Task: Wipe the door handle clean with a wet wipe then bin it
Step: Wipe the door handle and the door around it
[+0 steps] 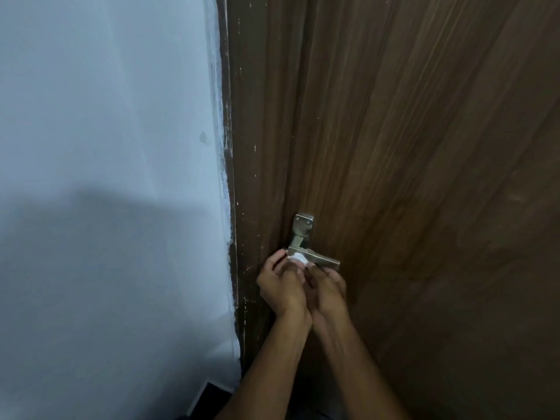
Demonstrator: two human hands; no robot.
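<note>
A brushed-metal lever door handle [325, 260] juts from the dark wooden door [409, 147], below its mounting plate [302, 225]. A small white wet wipe [297, 257] is bunched against the handle's left end. My left hand [283, 283] and my right hand [327, 287] are pressed side by side just beneath the lever, fingers curled up to the wipe. Both hands seem to pinch the wipe; the fingertips hide most of it. The right fingers also touch the underside of the lever.
A pale blue-white wall [106, 177] fills the left half. The door frame's edge [233, 207], flecked with white paint, runs vertically between wall and door. A dark skirting or floor patch [209, 398] shows at the bottom.
</note>
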